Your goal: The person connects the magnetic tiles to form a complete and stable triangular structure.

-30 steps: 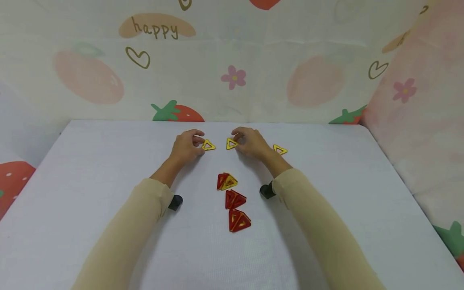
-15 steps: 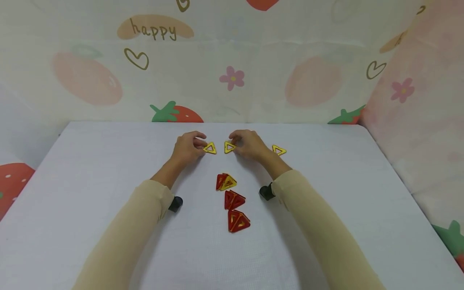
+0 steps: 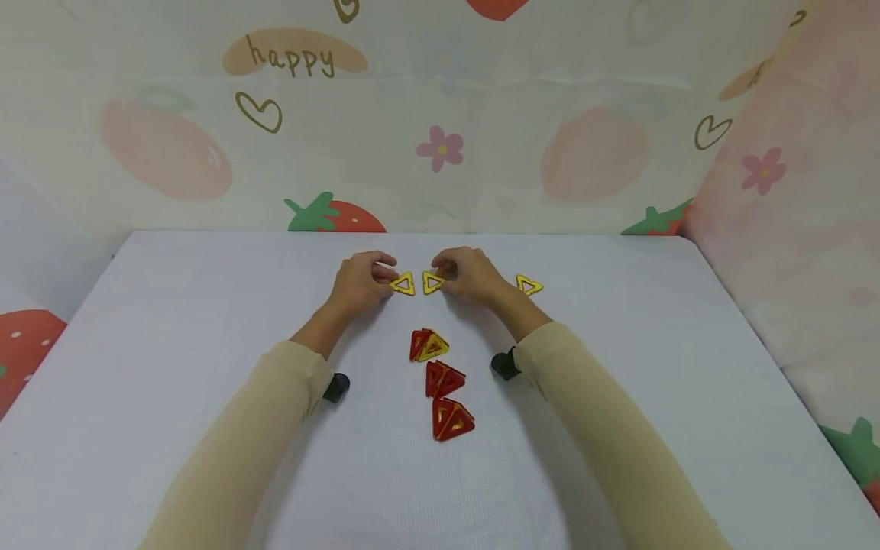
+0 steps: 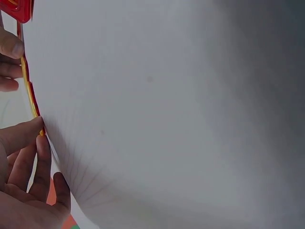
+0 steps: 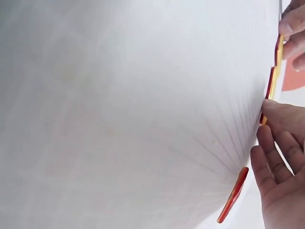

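In the head view my left hand (image 3: pixel 360 281) pinches a yellow triangular magnetic tile (image 3: pixel 403 283) at its left corner, between thumb and fingers. Facing it, my right hand (image 3: pixel 470 275) pinches a second yellow triangular tile (image 3: pixel 425 283) by its right corner. A narrow gap separates the flat sides of the two tiles. Seen edge-on in the right wrist view, the right-hand tile (image 5: pixel 271 84) shows a red layer along with the yellow. The left wrist view catches my left thumb and fingertips (image 4: pixel 34 127) squeezing the edge of their tile (image 4: pixel 33 100).
Another yellow triangular tile (image 3: pixel 529 285) lies beside my right wrist. Nearer to me, a red-and-yellow tile cluster (image 3: pixel 429 346) and two red clusters (image 3: pixel 445 380) (image 3: pixel 454 419) form a column on the white table (image 3: pixel 206 305). A patterned cloth (image 3: pixel 495 92) hangs behind.
Both hands have brought their yellow tiles closer together and slightly nearer to me. The left tile has turned so its flat side faces the right one. The other tiles have stayed put.
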{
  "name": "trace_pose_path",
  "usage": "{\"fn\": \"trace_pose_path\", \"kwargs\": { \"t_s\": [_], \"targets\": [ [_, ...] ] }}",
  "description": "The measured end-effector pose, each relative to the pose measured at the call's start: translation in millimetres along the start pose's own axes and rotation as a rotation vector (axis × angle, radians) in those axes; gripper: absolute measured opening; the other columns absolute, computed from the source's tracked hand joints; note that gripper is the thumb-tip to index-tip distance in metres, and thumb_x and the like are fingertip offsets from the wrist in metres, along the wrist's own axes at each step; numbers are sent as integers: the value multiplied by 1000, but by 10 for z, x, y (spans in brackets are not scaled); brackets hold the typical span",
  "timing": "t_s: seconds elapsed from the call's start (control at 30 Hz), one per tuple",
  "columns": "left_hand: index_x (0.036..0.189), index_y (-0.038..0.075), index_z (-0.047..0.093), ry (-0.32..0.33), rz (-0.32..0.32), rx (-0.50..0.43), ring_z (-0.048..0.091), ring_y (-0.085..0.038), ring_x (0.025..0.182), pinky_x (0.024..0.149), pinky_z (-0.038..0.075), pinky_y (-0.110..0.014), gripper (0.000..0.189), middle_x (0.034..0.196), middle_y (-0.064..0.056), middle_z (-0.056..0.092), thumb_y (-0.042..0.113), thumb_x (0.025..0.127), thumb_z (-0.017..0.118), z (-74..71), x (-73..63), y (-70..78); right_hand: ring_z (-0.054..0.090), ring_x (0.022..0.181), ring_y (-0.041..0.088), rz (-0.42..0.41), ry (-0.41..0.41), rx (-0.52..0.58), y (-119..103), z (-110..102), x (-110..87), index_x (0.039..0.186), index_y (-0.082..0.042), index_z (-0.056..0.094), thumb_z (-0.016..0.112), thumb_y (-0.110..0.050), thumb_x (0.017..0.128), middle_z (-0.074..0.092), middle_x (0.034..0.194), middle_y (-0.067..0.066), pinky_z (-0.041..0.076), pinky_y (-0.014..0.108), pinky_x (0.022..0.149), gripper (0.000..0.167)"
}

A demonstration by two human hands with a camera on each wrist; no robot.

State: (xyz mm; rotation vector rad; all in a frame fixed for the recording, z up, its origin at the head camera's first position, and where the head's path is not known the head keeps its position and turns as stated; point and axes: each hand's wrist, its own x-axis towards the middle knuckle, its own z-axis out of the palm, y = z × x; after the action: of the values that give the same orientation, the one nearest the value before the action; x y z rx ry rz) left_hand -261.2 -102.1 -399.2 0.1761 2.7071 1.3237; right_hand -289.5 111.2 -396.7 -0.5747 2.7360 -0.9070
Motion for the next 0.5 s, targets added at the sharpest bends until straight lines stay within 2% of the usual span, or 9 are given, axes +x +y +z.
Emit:
{"fn": "trace_pose_path", "kwargs": {
  "t_s": [0.5],
  "targets": [
    [125, 0, 62, 1, 25, 7, 66, -28, 108, 99, 50, -41, 35, 111, -15, 72, -4, 90, 66, 110, 50, 24, 63, 103, 21, -14, -44, -21, -39, -6, 9, 122, -2, 68, 70, -2, 90, 69, 112, 9, 51, 32, 96, 32]
  ]
}}
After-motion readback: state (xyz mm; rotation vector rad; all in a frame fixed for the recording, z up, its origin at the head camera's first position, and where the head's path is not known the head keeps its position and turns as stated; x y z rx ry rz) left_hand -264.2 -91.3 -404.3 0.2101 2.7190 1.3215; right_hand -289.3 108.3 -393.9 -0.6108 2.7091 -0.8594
